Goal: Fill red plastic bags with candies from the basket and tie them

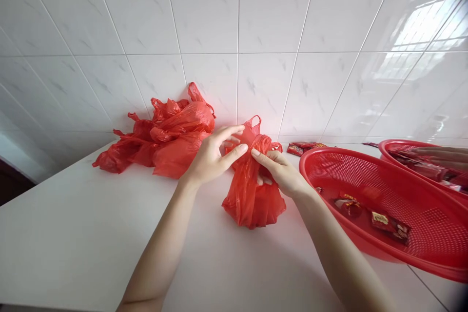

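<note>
A red plastic bag stands on the white table in front of me, its neck gathered and its handle loops sticking up. My right hand grips the gathered neck, thumb on the near side and fingers partly hidden behind the plastic. On the other side of the neck is my left hand, its thumb and fingers apart and curved around the upper left of the bag. Whether the left fingertips touch the plastic I cannot tell. What the bag contains does not show.
Several tied red bags are heaped against the tiled wall at the left. A red perforated basket with a few snack packets stands at the right. Behind it is a fuller red basket. More packets lie by the wall.
</note>
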